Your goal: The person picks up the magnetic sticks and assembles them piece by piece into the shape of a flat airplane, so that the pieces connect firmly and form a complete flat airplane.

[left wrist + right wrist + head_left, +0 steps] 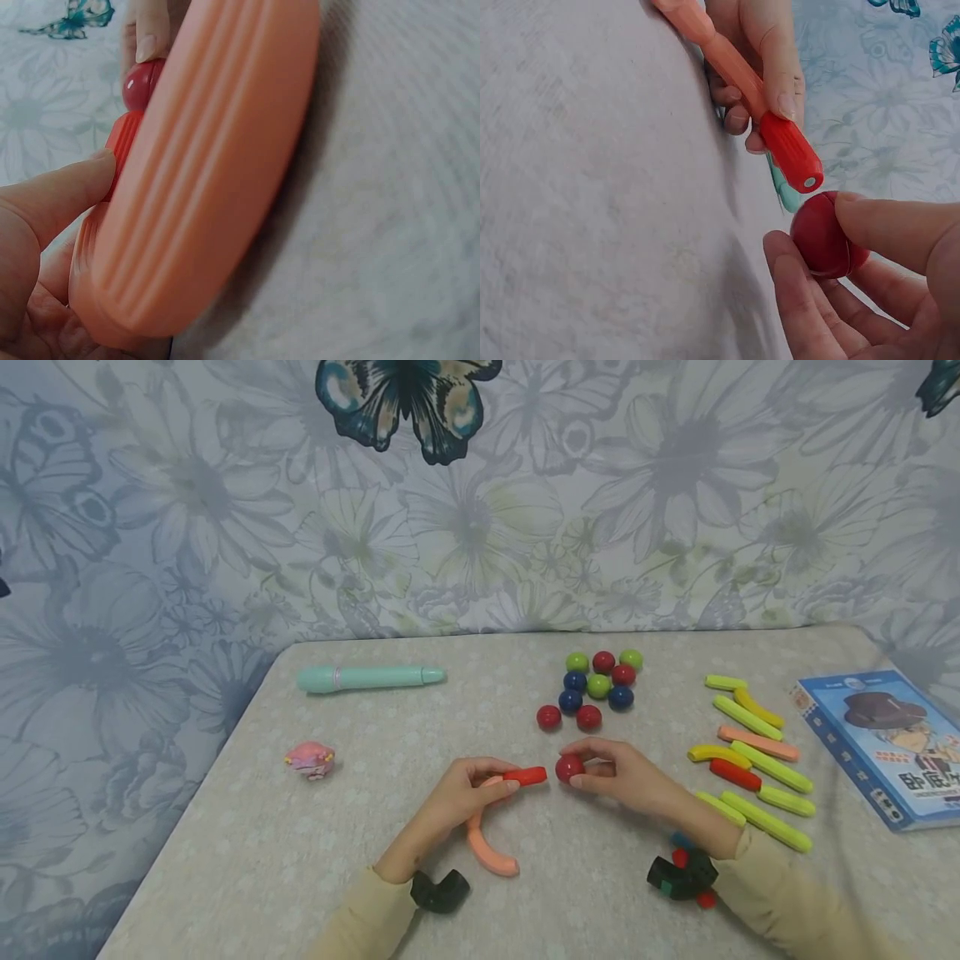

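My left hand [453, 802] pinches a chain of magnetic toy rods: a short red rod [529, 775] at its right end and a curved orange rod [491, 853] bending toward the table's front. A metal-looking dot shows in the red rod's tip [809, 181] in the right wrist view. Between the thumb and fingers of my right hand [630, 779] is a red ball [823, 234]. The ball and the red tip face each other with a narrow gap. In the left wrist view, the orange rod [210, 165] covers much of the left hand's grip.
Several red, green and blue balls [598, 686] cluster behind the right hand. Yellow-green, yellow, orange and red rods [757, 764] lie to the right, beside a blue box [885, 752]. A mint-green pen-shaped object [371, 678] and a small pink figure [311, 760] lie to the left.
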Tool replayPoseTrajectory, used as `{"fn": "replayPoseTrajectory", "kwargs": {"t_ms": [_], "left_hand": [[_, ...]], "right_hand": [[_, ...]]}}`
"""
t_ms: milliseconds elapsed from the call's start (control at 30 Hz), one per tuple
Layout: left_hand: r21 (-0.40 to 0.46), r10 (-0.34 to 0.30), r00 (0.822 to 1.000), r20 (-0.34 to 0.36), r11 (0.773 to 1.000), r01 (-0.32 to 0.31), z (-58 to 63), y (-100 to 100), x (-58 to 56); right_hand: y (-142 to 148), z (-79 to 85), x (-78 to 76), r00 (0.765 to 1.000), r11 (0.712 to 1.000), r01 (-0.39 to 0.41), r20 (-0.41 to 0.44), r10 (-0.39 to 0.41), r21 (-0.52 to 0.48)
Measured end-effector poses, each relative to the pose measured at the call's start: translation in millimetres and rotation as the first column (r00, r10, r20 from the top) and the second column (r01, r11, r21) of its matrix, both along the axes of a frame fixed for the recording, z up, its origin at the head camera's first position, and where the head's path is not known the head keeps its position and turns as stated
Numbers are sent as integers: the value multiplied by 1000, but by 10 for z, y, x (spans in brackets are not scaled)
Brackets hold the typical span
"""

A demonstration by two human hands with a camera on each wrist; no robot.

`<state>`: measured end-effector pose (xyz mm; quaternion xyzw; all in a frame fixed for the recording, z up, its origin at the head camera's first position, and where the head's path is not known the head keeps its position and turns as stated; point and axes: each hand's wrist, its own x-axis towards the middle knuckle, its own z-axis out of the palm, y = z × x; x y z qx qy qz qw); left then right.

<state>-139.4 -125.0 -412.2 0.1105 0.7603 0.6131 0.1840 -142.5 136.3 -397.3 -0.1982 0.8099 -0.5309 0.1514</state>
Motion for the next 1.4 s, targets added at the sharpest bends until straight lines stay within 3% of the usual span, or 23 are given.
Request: {"fn": "replayPoseTrajectory", "kwargs": {"t_ms": [200, 467, 667, 800, 933, 1067, 1233, 1300, 1400], "left_hand": [[10, -2, 1000, -7, 1000, 2, -34, 3, -5], [-34, -18, 999, -37, 999, 17, -21, 14, 1], [-59, -28, 998, -48, 998, 25, -6, 30, -25], [-118, -93, 992, -87, 990, 83, 37, 55, -75], [-206, -212, 963, -165, 962, 176, 67, 71, -127], [-235, -225, 953, -201, 956, 176, 55, 39, -135], [-211, -181, 966, -185, 967, 140, 9, 9, -117], [-201, -173, 969, -174, 970, 138, 3, 32, -114], [-193, -163, 974, -160, 972, 131, 10, 93, -117]], "right_hand": [[-20, -1, 29, 997, 996, 32, 67, -27, -79], [-91, -21, 40, 1000, 994, -2, 29, 5, -109], [-101, -38, 35, 999, 995, 29, 44, -25, -93], [-117, -36, 34, 999, 995, 9, 54, -3, -96], [-150, -63, 54, 999, 994, -3, 42, 7, -105], [-206, -97, 57, 1000, 995, -7, 22, 9, -97], [-178, -54, 61, 1000, 998, -15, 15, 16, -58], [-58, 11, 69, 999, 1000, -29, -28, 29, -11], [265, 159, 94, 990, 990, 5, -138, 15, 140]]}}
